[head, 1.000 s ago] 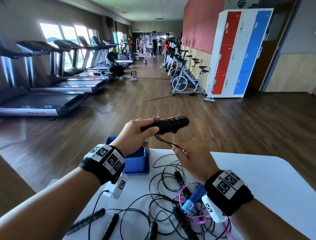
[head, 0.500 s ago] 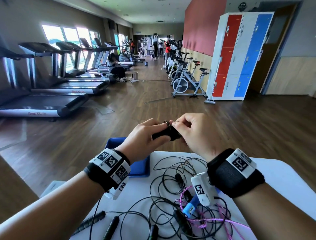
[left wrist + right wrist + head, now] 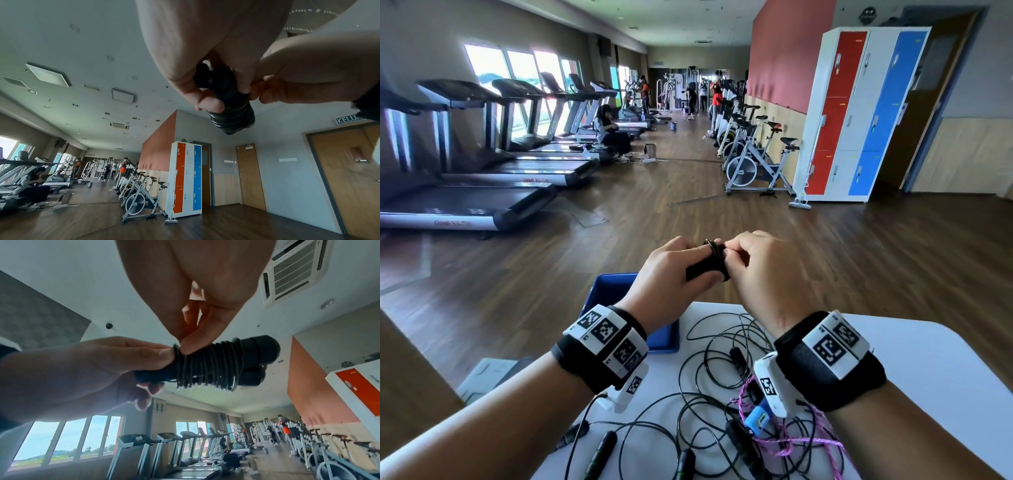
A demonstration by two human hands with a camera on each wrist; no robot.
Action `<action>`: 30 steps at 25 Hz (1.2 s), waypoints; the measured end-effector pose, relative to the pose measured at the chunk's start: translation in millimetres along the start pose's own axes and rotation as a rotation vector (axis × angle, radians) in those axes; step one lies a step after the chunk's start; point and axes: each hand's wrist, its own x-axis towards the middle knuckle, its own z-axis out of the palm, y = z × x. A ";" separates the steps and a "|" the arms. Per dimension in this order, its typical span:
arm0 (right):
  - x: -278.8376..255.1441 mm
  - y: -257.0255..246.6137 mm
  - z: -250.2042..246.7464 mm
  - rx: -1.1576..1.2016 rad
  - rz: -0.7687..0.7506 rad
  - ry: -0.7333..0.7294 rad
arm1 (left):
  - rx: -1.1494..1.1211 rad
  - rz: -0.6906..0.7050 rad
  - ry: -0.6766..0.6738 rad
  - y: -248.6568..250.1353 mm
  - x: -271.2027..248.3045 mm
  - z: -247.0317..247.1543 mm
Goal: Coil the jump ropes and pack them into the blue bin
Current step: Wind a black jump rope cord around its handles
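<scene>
My left hand (image 3: 685, 270) grips a black jump rope bundle (image 3: 709, 265), its cord wound tightly round the two handles held side by side (image 3: 209, 368). My right hand (image 3: 729, 251) pinches the last turn of cord at the end by my left thumb (image 3: 162, 356). Both hands hover above the table's far edge. The blue bin (image 3: 609, 291) stands on the table's far left corner, just below my left wrist, and its inside is mostly hidden. In the left wrist view the bundle's wound end (image 3: 232, 118) sticks out under my fingers.
On the white table (image 3: 928, 377) lies a tangle of loose black ropes (image 3: 709, 363) with black handles (image 3: 599, 452), plus a pink braided rope (image 3: 791, 442) with a blue handle (image 3: 756, 418). Beyond the table are wooden floor, treadmills at left, and exercise bikes and lockers at right.
My right hand rose from below the bundle, where it held the cord's loose tail, up to the bundle. It now pinches the last turn against it. My left hand kept its grip.
</scene>
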 end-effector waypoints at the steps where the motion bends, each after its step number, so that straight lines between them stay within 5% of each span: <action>1: -4.7 -0.4 3.5 0.029 0.005 -0.007 | 0.008 0.001 0.014 -0.5 0.2 -0.1; 11: -3.4 2.3 13.4 0.123 0.134 -0.050 | 0.107 0.040 0.071 2.5 -6.0 7.1; 15: -4.8 1.0 14.9 0.607 0.482 -0.137 | 0.116 0.067 0.112 -3.7 -13.5 7.8; 18: -4.9 -3.3 15.7 0.752 0.594 -0.192 | 0.099 0.077 0.144 -7.9 -16.5 7.9; 22: -2.4 -4.1 15.4 0.791 0.638 -0.181 | 0.116 0.095 0.163 -9.0 -16.4 6.8; 30: 1.9 -1.1 14.8 0.636 0.464 -0.121 | 0.090 -0.013 0.105 0.3 -10.8 9.3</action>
